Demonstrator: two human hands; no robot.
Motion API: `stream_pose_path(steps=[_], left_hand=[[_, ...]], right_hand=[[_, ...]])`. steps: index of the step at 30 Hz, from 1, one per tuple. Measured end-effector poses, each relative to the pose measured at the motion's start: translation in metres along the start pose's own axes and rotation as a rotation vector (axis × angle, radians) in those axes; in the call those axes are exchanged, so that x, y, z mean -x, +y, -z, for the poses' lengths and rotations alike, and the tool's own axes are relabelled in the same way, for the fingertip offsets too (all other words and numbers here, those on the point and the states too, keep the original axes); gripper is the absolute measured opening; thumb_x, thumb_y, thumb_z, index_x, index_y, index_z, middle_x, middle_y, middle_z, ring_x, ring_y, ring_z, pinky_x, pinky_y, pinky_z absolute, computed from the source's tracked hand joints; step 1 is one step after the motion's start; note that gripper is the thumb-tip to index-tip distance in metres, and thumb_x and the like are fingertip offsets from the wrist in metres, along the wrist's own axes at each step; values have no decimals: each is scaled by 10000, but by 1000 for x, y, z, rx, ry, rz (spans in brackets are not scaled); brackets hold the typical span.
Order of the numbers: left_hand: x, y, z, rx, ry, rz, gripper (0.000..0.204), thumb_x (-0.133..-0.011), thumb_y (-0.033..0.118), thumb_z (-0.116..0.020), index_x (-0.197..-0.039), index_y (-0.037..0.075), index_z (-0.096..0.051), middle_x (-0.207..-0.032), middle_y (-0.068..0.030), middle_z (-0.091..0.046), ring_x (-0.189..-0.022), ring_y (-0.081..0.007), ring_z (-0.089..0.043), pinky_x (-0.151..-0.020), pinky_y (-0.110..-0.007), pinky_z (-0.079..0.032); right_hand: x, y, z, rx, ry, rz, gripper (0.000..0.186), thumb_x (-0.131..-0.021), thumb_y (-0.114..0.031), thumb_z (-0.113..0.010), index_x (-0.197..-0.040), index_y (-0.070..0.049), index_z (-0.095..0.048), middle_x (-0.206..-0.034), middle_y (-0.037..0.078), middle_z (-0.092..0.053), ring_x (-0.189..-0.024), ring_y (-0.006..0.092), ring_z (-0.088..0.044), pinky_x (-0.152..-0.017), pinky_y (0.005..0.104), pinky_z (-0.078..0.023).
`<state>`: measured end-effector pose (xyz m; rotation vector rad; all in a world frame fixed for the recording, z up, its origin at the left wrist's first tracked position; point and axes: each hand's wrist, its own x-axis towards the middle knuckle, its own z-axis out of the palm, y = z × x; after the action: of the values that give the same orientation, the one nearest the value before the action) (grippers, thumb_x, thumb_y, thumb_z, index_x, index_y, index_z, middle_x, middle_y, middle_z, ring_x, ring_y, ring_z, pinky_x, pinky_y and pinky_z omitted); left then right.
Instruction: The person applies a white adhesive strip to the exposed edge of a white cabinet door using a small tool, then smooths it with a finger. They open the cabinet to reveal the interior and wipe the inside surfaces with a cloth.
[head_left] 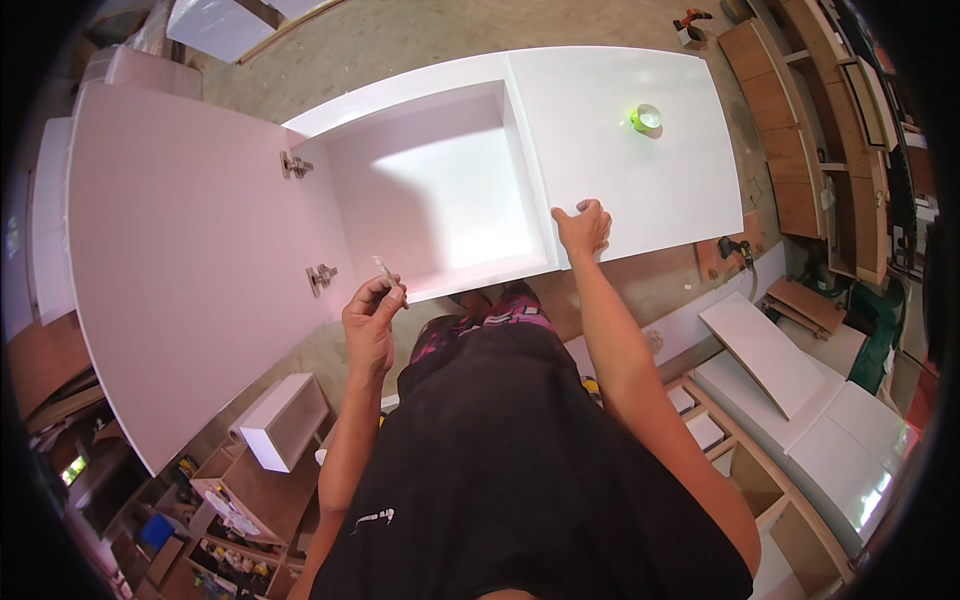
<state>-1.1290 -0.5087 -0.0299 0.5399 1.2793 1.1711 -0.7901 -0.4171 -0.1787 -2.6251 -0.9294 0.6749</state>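
A white cabinet (400, 97) lies before me, its left door (180, 260) swung wide on two metal hinges (318, 278). Between the fingertips and thumb of my left hand (370, 320) is a thin, short stick with a whitish tip (380, 265), held by the near left corner of the open compartment (430, 190). My right hand (583, 230) rests at the left edge of the closed right door (640, 90), fingers curled in and thumb toward that edge. What those fingers hold, if anything, is hidden. Farther back on this door sits a small green-and-white round container (647, 118).
Wooden cabinet frames (770, 110) line the far right. A cordless drill (735, 248) lies right of the cabinet; another orange tool (690, 20) is farther back. Near my right arm are a loose white panel (762, 355) and a wooden frame (790, 500). A small white box-shaped unit (283, 425) stands at left.
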Motion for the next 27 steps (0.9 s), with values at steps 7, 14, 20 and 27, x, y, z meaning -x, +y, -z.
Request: stream_pose_path(steps=[7, 14, 20, 27], left_hand=[[3, -6, -5, -16, 9, 0, 204, -935, 25, -717, -1125, -43, -685, -1042, -79, -696, -944, -156, -643, -829, -313, -519], [4, -6, -16, -9, 37, -50, 218, -956, 37, -692, -1162, -29, -665, -1041, -91, -702, -932, -161, -653, -853, -307, -515], [1, -6, -24, 0, 54, -39, 227, -959, 32, -687, -1175, -27, -658, -1059, -89, -698, -970, -162, -659, -878, -311, -520], [1, -8, -36, 23, 72, -36, 224, -961, 33, -684, -1172, -35, -656, -1049, -97, -699, -953, -162, -656, -871, -309, -519]], right_hand=[[-8, 17, -2, 42, -33, 91, 574, -683, -345, -850, -1132, -121, -570, -1273, 118, -541, -1297, 329, -434, -1067, 577, -333], [-15, 6, 3, 30, -73, 150, 578, -680, -331, -856, -1129, -106, -570, -1253, 135, -550, -1282, 333, -449, -1048, 565, -351], [-24, -4, 1, 27, -36, 189, 586, -679, -320, -866, -1136, -106, -568, -1213, 133, -570, -1259, 327, -470, -1030, 547, -368], [-28, 8, -6, 29, -53, 216, 587, -676, -320, -862, -1138, -112, -565, -1210, 130, -569, -1247, 340, -474, -1017, 547, -378]])
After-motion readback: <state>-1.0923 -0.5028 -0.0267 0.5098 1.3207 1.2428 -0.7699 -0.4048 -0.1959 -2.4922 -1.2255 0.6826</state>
